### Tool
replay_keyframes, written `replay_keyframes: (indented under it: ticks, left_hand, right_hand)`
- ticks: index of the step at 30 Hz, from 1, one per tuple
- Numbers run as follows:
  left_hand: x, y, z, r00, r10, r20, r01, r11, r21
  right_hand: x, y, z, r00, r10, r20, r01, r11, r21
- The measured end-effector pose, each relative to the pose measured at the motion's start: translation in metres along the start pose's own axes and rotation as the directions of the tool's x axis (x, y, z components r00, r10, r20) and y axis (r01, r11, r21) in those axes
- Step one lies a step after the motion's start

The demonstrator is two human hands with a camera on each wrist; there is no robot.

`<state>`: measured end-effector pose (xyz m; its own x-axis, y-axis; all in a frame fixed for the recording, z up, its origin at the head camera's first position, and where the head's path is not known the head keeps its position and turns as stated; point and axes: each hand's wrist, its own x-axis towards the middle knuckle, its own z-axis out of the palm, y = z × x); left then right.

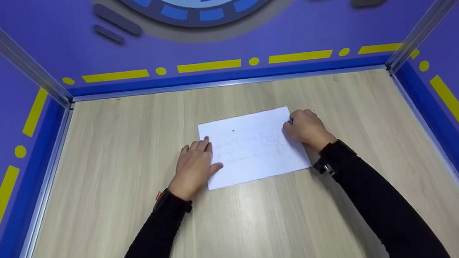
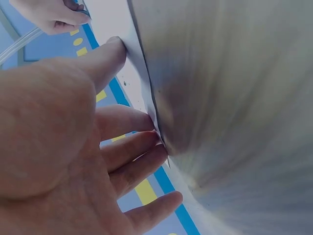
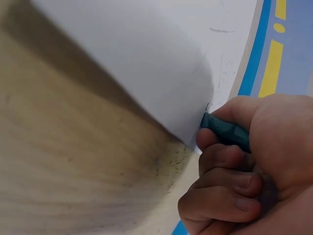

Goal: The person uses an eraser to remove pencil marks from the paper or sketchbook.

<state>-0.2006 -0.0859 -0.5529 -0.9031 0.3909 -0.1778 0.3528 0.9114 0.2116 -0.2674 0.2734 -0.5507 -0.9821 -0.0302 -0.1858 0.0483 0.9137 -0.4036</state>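
Observation:
A white sheet of paper (image 1: 253, 160) lies on the wooden table, with faint grey smudges and one small dark speck. My left hand (image 1: 194, 165) rests on its left edge, fingers spread and thumb on the sheet. At the right edge, my right hand (image 1: 307, 128) pinches a small dark teal eraser (image 3: 227, 131) between thumb and index finger, the other fingers curled in. One end of the eraser touches the paper (image 3: 161, 63) near its border. Most of the eraser is hidden in the head view.
Dark crumbs (image 3: 171, 169) lie scattered on the table beside the paper's edge. Blue-purple walls (image 1: 222, 46) with yellow dashes enclose the wooden tabletop (image 1: 129, 125) at the back and both sides, with metal rails along the edges.

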Motion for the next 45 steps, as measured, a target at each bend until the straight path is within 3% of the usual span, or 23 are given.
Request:
replay_keyframes:
  ticks: [8,18,23,27,31,35,39,42,45]
  left_hand:
    - [0.002,0.003,0.001,1.0,-0.022,0.004,0.022,1.0,0.023]
    - [-0.005,0.0,0.004,1.0,0.019,-0.002,-0.019,1.0,-0.009]
    - [-0.005,0.003,0.006,0.999,0.031,-0.016,-0.03,0.999,0.033]
    - [-0.004,0.005,0.005,1.0,0.015,0.001,-0.015,0.996,0.083]
    - [-0.003,0.003,0.003,1.0,0.003,0.013,-0.005,0.996,0.09]
    - [-0.003,0.001,0.002,1.0,0.001,0.019,-0.002,0.997,0.083]
    - [-0.005,-0.002,0.003,1.0,-0.001,-0.025,0.003,0.997,0.078]
    - [-0.005,-0.002,0.003,0.998,-0.01,-0.064,0.014,0.997,0.075]
    - [-0.002,0.001,0.0,0.998,-0.018,-0.063,0.024,0.996,0.086]
  right_hand:
    - [-0.001,-0.002,0.005,0.999,0.025,0.031,-0.024,0.999,-0.028]
    - [-0.001,0.0,0.003,0.998,0.033,0.045,-0.032,0.999,-0.019]
    - [-0.003,-0.008,-0.001,0.996,0.061,0.067,-0.058,0.997,-0.046]
    - [-0.004,-0.035,0.005,0.993,0.038,0.114,-0.041,0.999,0.026]
    - [-0.003,-0.08,0.026,0.983,-0.041,0.178,0.025,0.995,0.096]
    - [0.0,-0.13,0.051,0.971,-0.123,0.207,0.106,0.99,0.09]
    - [0.005,-0.171,0.074,0.966,-0.186,0.181,0.182,0.983,0.037]
    - [0.01,-0.186,0.085,0.969,-0.203,0.141,0.203,0.979,0.014]
    - [0.014,-0.186,0.088,0.972,-0.203,0.117,0.204,0.979,0.006]
